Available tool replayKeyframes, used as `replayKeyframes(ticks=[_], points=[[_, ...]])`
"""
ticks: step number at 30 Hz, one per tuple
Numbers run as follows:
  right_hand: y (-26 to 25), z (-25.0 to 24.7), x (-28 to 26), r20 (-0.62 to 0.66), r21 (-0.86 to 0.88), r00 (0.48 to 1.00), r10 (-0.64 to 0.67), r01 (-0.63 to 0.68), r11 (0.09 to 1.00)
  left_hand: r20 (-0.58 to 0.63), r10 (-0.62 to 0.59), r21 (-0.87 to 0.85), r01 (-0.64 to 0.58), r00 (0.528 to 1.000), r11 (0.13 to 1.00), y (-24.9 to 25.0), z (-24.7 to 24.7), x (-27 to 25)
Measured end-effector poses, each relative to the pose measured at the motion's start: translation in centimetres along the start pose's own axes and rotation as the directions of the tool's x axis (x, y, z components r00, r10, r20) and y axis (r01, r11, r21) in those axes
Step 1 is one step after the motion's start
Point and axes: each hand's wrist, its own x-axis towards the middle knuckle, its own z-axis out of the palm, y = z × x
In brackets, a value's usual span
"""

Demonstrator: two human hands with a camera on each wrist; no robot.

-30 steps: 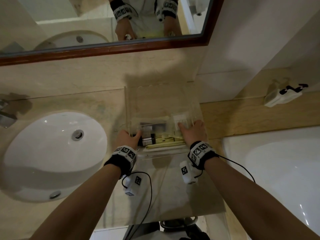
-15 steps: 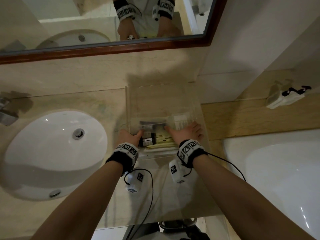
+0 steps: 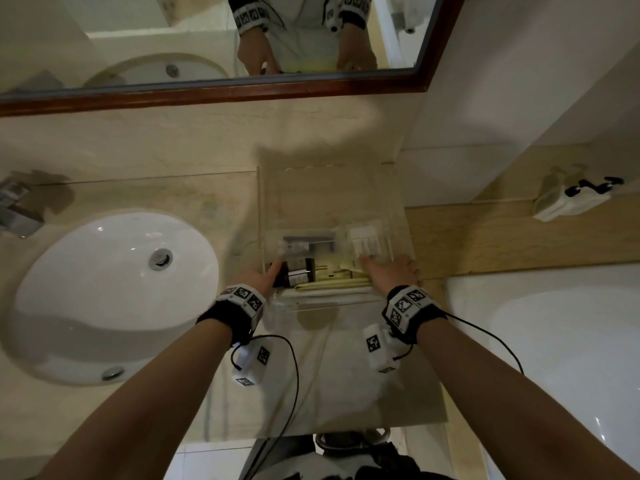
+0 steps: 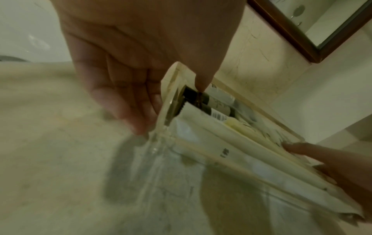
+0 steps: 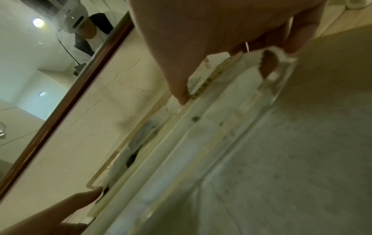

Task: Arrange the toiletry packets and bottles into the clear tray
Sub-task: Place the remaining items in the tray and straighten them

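The clear tray [image 3: 260, 209] stands on the beige counter to the right of the sink. Its near part holds dark bottles [image 3: 300, 276], long cream packets [image 3: 332, 284] and white packets [image 3: 367, 237]. My left hand [image 3: 268, 275] grips the tray's near left corner. Its thumb [image 4: 201, 82] reaches inside onto a dark bottle [image 4: 209, 103], and its fingers [image 4: 138, 117] lie on the outside of the wall. My right hand [image 3: 389, 269] grips the near right corner, with its thumb [image 5: 181, 95] on the packets' [image 5: 161, 159] edge and its fingers outside.
A white sink [image 3: 104, 289] lies to the left, with a faucet [image 3: 17, 213] at the far left. A white bathtub [image 3: 554, 341] is to the right. A small white holder [image 3: 568, 199] sits on the tiled ledge. The framed mirror [image 3: 242, 88] hangs behind.
My right hand slid left over the cream packets half a second ago and has come back to the tray's right corner. The left hand and the tray stayed where they were.
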Motion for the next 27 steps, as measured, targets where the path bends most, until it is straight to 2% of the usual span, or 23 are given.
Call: replayKeyframes(ticks=[5,10,12,15,19,27], points=[[0.5,0.3,-0.8,0.010,0.047,1.000,-0.009,0.008,0.999,0.091,-0.046,-0.028,0.048,0.995,0.998,0.0,0.0,-0.8],[0.7,0.3,-1.4,0.032,0.086,0.999,0.002,-0.005,0.996,0.207,-0.183,-0.156,0.217,0.961,0.964,-0.1,0.2,-2.6],[1.0,0.3,-1.5,0.062,0.111,0.998,0.014,-0.021,0.994,0.244,-0.199,-0.189,0.248,0.949,0.950,-0.5,0.5,-2.8],[1.2,0.6,-1.7,0.056,0.145,0.998,0.002,-0.010,0.989,0.246,-0.168,-0.222,0.224,0.955,0.949,-0.6,0.8,-2.9],[0.7,0.8,-1.9,0.036,0.194,0.999,0.038,-0.044,0.980,0.173,-0.160,-0.286,0.205,0.972,0.936,-0.5,0.9,-2.8],[-0.8,0.6,-1.1,0.011,0.246,0.999,0.052,-0.053,0.968,0.129,-0.138,-0.417,0.180,0.982,0.891,0.7,-0.3,-2.4]])
